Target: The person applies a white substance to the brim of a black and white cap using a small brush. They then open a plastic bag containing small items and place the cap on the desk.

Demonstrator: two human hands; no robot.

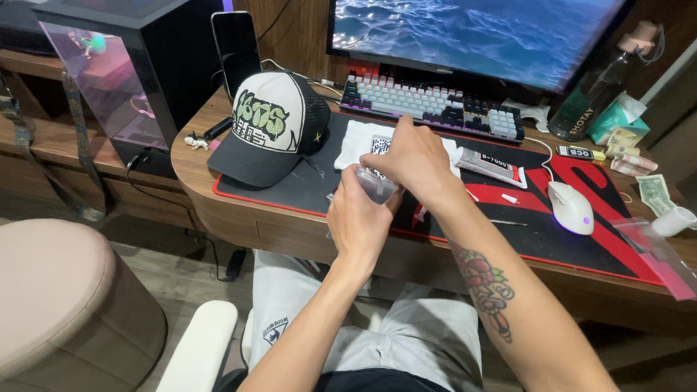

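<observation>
My left hand [361,220] grips a small clear plastic piece [374,184] just above the front edge of the desk. My right hand [414,156] is closed over the top of the same clear piece, fingers pinched on it. Behind the hands lies a white cloth [353,140] with a small square patterned card [380,145] on it. A white glue tube [491,165] rests to the right of my right hand on the black and red desk mat [566,237]. What the fingers hide of the piece cannot be made out.
A black and white cap [269,126] sits left of the hands. A keyboard [431,105], monitor [473,29], white mouse [572,206], bottle [596,93], banknotes [656,192], tape roll [672,221], clear bag [659,257], phone [236,50] and computer case [127,61] crowd the desk. A padded stool [46,300] stands lower left.
</observation>
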